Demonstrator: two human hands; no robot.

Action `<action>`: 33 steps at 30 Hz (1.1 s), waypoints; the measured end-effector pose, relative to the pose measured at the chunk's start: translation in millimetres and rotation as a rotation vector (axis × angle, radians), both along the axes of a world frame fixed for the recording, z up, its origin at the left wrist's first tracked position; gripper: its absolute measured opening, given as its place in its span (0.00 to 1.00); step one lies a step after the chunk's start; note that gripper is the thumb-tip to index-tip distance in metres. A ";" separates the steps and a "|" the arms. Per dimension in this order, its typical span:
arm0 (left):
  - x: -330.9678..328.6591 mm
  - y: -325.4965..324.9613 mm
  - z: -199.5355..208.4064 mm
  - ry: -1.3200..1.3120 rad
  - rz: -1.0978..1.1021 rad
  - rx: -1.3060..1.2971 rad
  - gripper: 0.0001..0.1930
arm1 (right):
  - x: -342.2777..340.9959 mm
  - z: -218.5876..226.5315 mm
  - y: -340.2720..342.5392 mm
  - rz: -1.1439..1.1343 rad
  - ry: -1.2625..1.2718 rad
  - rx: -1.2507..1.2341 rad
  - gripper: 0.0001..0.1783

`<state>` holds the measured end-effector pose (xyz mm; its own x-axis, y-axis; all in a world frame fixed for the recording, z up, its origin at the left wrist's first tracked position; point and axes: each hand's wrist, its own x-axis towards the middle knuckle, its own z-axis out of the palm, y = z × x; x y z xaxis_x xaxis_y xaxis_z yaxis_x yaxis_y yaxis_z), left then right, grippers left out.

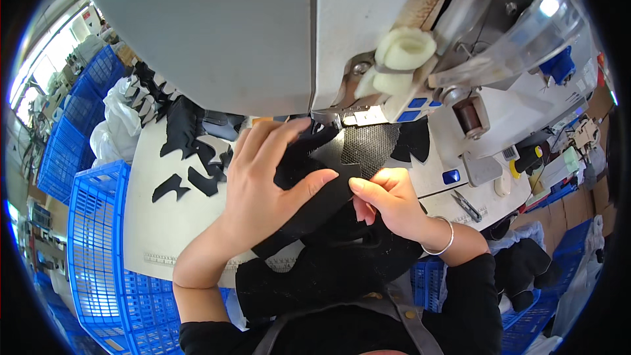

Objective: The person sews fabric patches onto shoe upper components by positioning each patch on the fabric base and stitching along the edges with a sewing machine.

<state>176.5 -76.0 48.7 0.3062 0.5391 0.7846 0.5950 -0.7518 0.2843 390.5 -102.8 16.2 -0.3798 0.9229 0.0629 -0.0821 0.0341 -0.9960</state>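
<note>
Black fabric pieces [315, 223] lie bunched on the table under the sewing machine [217, 33], and some hang over the near edge toward me. My left hand [266, 174] rests over the fabric with its fingers stretched and the thumb apart, fingertips close to the machine's lit needle area. With thumb and fingers pinched together, my right hand [388, 200] grips an edge of the black fabric. A grey meshed piece [371, 144] lies just beyond that hand. The needle itself is hidden.
Cut black pieces [187, 131] are scattered at the left of the white table [154, 223]. A blue basket [98, 236] stands against its left side. Thread snips [467, 206] lie at the right, near a spool of brown thread [469, 117] on the machine.
</note>
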 end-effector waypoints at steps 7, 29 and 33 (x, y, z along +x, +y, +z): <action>-1.7 25.6 11.3 -0.017 -0.163 -0.807 0.20 | 6.4 3.3 1.3 0.044 -0.016 0.019 0.20; 7.1 35.6 11.2 -0.477 -0.376 -1.353 0.09 | 3.3 7.1 1.7 0.025 0.052 -0.014 0.20; 13.6 28.9 7.7 -0.527 -0.489 -1.354 0.09 | 10.6 6.8 7.0 -0.045 0.044 0.012 0.19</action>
<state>190.0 -47.1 56.4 0.5135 0.8490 -0.1242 -0.0105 0.1510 0.9885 401.1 -95.8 23.0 -0.3342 0.9382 0.0901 -0.1241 0.0510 -0.9910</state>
